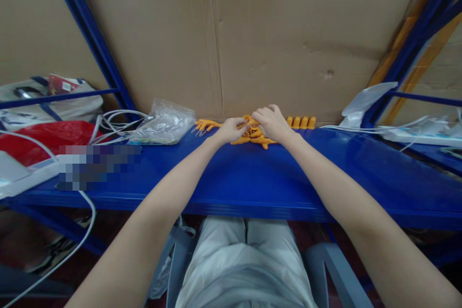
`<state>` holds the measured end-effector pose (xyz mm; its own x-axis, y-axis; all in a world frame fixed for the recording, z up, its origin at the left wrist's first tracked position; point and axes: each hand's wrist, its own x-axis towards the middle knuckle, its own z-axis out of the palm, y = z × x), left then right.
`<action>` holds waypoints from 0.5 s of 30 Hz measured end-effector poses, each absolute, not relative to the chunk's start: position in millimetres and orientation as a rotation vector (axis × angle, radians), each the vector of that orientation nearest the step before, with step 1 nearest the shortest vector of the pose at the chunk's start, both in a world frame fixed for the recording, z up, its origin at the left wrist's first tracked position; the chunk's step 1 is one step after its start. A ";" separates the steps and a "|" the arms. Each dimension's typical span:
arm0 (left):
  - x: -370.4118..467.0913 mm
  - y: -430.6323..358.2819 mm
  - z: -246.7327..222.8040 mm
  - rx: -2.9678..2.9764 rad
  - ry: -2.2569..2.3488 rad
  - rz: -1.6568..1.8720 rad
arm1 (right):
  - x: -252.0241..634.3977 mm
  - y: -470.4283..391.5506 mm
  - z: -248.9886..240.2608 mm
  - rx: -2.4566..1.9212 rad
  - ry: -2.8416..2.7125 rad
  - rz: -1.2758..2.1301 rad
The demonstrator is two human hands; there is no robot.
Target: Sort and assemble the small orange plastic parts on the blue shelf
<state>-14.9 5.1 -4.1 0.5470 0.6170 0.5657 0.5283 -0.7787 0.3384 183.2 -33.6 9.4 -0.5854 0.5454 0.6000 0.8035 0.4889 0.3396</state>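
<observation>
One orange piece (247, 119) sits between our fingertips: our left hand (231, 130) pinches it narrowly; our right hand (270, 121) curls close beside it, so we cannot tell whether it holds. Loose orange parts (261, 140) lie below the fingers, orange blocks (303, 122) beyond the right ones. We judge a steady left hold and small right-hand movements best, clear of the loose parts.

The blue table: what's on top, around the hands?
On the blue table, orange pieces lie below and between the left hand and right hand. To their left is a clear plastic bag; to their right, orange blocks. The hands cover some pieces, hiding their full shape.
</observation>
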 end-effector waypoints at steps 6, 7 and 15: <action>-15.9 6.6 -2.6 2.376 0.904 0.993 | 184.6 -30.2 8.1 -1.130 -2.293 -0.911; -17.0 7.2 -3.3 2.357 0.916 0.994 | 185.9 -29.7 7.4 -1.141 -2.293 -0.901; -29.4 22.4 -11.3 2.330 1.109 1.135 | 207.4 -22.2 4.0 -1.343 -2.117 -0.761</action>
<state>-29.4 22.4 -11.3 0.3828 0.7611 0.5236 0.5061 -0.6469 0.5704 207.4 -22.2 4.0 -0.3763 0.6284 0.6808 0.9180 0.3522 0.1823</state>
